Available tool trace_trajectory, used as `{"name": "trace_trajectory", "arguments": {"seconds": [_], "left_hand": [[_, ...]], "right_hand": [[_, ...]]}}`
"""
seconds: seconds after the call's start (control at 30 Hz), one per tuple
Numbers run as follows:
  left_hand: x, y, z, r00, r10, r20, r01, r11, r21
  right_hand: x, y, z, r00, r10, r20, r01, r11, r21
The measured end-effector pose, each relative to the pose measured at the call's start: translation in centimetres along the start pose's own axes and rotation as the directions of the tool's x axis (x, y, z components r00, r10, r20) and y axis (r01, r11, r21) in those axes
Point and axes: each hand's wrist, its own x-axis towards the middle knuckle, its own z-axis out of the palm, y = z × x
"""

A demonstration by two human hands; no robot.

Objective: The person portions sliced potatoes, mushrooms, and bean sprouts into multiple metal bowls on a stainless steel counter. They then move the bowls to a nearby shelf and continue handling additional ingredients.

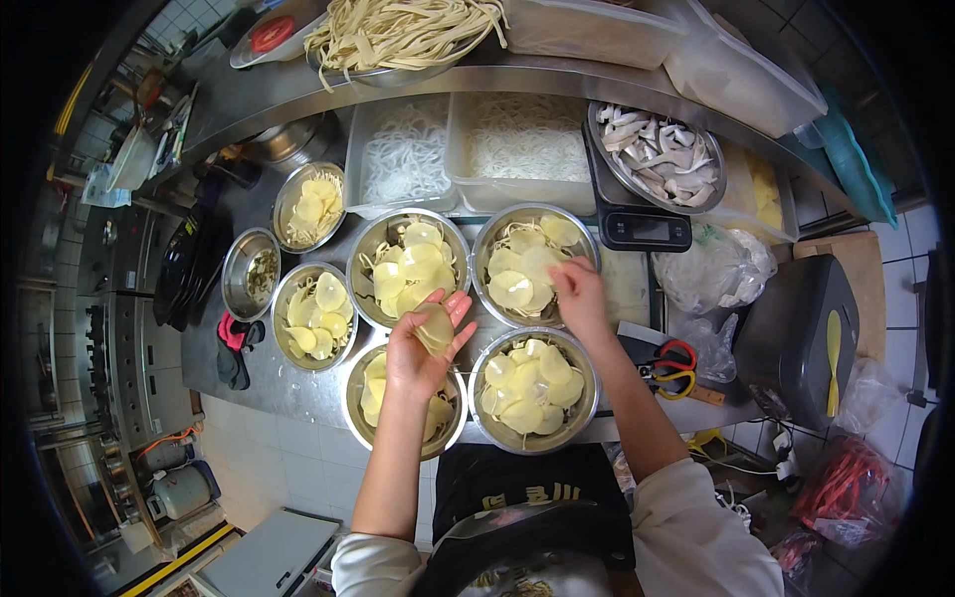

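My left hand [424, 345] is palm up over the near-left steel bowl [357, 425], holding a small stack of thin potato slices [434, 330]. At the upper-right steel bowl [482, 298], my right hand [579, 289] has its fingertips on a potato slice [539, 264] above the slices and noodle-like strands there. Beside it, the upper-left bowl [358, 298] holds similar slices over strands. The near-right bowl [536, 388] is covered with pale yellow slices. Two smaller bowls to the left also hold slices and strands.
Behind the bowls stand plastic tubs of white noodles [522, 153], a digital scale [645, 230] and a bowl of grey-white strips [660, 160]. Flat noodles [403, 33] lie on the shelf above. At right are red-and-yellow-handled scissors [675, 367], plastic bags [709, 269] and a dark grey bin [794, 336].
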Motion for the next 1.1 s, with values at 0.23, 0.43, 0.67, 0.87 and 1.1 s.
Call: {"name": "trace_trajectory", "arguments": {"seconds": [0.23,0.43,0.67,0.87,1.1], "left_hand": [[-0.2,-0.5,-0.2,0.993,-0.119,0.021,0.120,0.992,-0.049],[-0.5,-1.0,0.0,0.996,-0.085,-0.014,0.085,0.996,0.041],[-1.2,-1.6,0.0,0.994,-0.108,-0.019,0.109,0.993,0.044],[-1.9,-1.3,0.0,0.992,-0.066,-0.107,0.083,0.983,0.163],[-1.7,-3.3,-0.1,0.982,-0.034,-0.188,0.077,0.970,0.229]], "right_hand": [[1.2,0.5,0.5,0.967,0.246,0.069,-0.251,0.965,0.072],[0.8,0.4,-0.8,0.993,-0.107,-0.053,0.069,0.880,-0.471],[4.2,2.3,0.5,0.986,-0.164,0.022,0.145,0.799,-0.584],[3.2,1.7,0.1,0.981,-0.181,0.077,0.195,0.855,-0.481],[-4.4,-4.3,-3.2,0.983,-0.011,0.184,0.014,1.000,-0.016]]}}
